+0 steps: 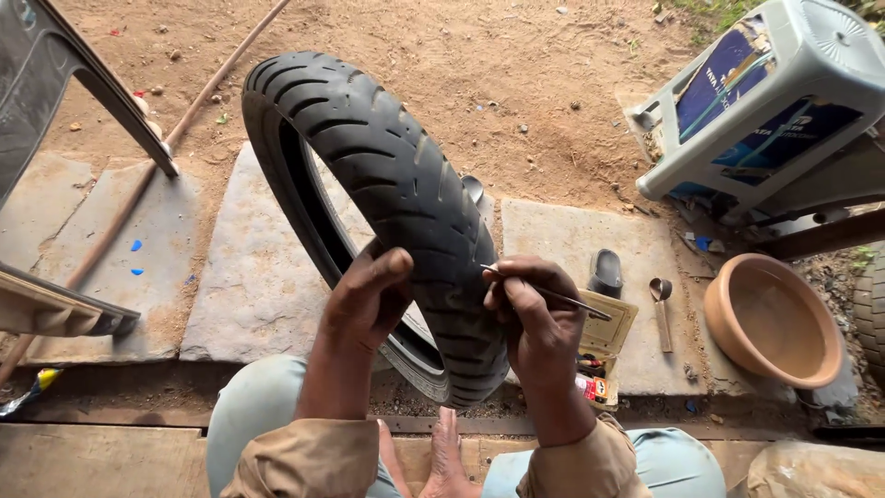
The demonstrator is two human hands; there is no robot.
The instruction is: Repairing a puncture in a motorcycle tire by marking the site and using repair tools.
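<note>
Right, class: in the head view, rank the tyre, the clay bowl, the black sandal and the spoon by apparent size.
1. Tyre, though nearest the camera.
2. Clay bowl.
3 and 4. Black sandal and spoon look too alike to rank.

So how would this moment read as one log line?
left hand: steadies tyre | right hand: holds thin metal tool at tread | tyre: upright

Daylight falls on bare, reddish dirt ground (479,74) strewn with small stones. Flat stone slabs (258,267) lie in the dirt. Right of the slabs sits a clay bowl (772,318); above the bowl a grey plastic stool (784,83) lies tipped. A long rusty pipe (157,152) crosses the slabs' left side.
</note>
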